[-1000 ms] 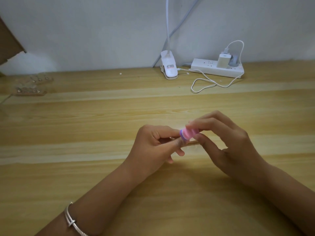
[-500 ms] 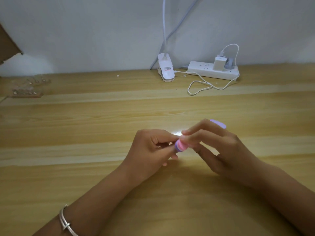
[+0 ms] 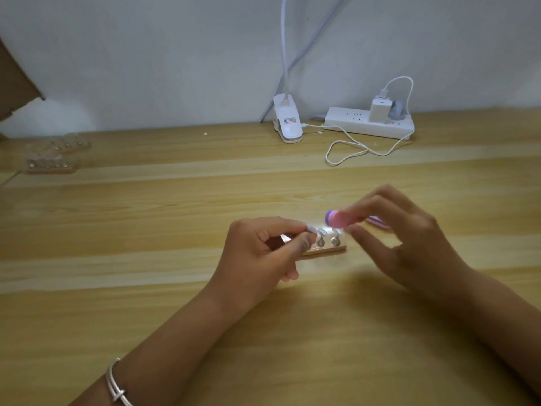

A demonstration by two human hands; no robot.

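My right hand (image 3: 409,244) grips a small pink light (image 3: 339,219) with a purple front end, which shines leftward and down. My left hand (image 3: 257,253) pinches a small pale nail-shaped piece (image 3: 311,228) between thumb and forefinger. Between the hands a clear strip (image 3: 328,248) with small metal holders lies on the wooden table (image 3: 146,288), lit by the glow. The strip's left part is hidden behind my left fingers. A purple object (image 3: 377,222) shows, blurred, behind my right fingers.
Two more clear strips with holders (image 3: 49,167) lie at the far left. At the back stand a white clip lamp (image 3: 288,124) and a white power strip (image 3: 369,124) with a charger and a looped cable (image 3: 348,148). Cardboard (image 3: 14,83) leans at the left wall.
My right hand has lifted the pink light up and to the right, away from my left fingers. The clear strip with holders now shows between the hands.
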